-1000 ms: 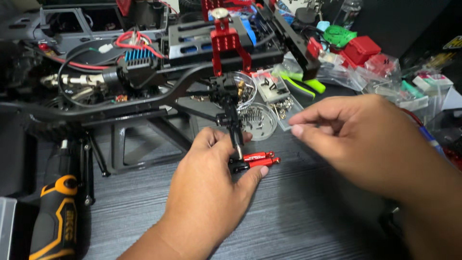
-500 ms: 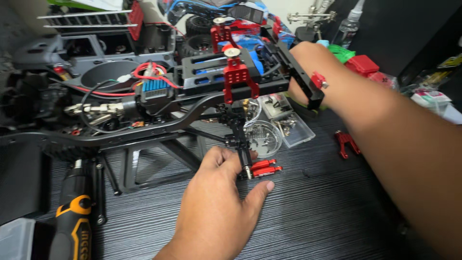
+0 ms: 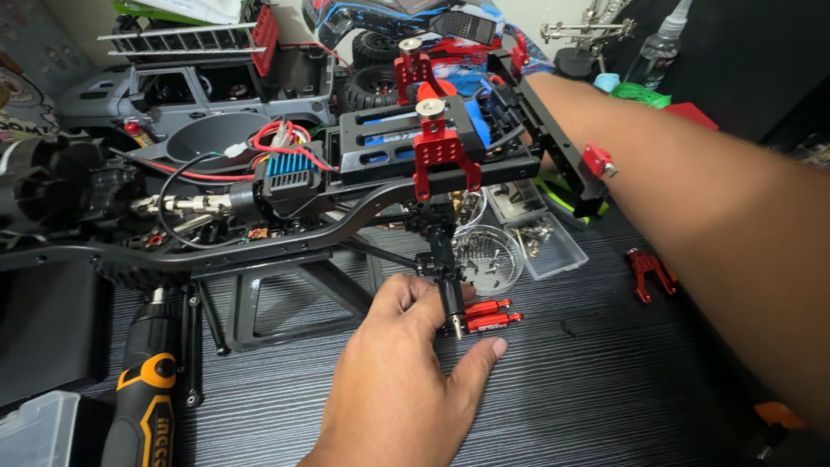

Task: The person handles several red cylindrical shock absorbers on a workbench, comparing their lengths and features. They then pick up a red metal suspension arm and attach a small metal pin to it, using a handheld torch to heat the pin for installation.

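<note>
1. Model truck chassis point(image 3: 285, 233): black ladder frame with wiring, a blue finned unit and red shock towers, propped on a black stand point(image 3: 285, 303) above the dark ribbed table point(image 3: 605, 389). It spanned most of the width in front of you.

2. Your right arm point(image 3: 692, 199): stretched from the lower right across the table and over the rear of the chassis. Your right hand was hidden behind the frame, so I cannot tell whether its fingers were spread, closed or holding anything.

3. Grey model truck body point(image 3: 190, 86): parked behind the chassis, upper left, with a ladder rack on its roof.

4. Your left hand point(image 3: 406, 380): palm down on the table under the chassis. Fingertips and thumb pinched the black axle piece point(image 3: 448, 290) hanging below the frame; the thumb lay extended just under the red parts.

5. Orange and black electric screwdriver point(image 3: 143, 389): lying lower left, beside the stand, well apart from your left hand.

6. Clear round dish point(image 3: 488, 255) and clear rectangular tray point(image 3: 545, 242): both holding small metal hardware, just behind the axle piece.

7. Red shock absorbers point(image 3: 488, 316): two, side by side, lying on the table, touching the lower end of the axle piece, just beside your left fingertips.

8. Red bracket point(image 3: 648, 272): loose on the table, right of the tray, near your right forearm.
</note>
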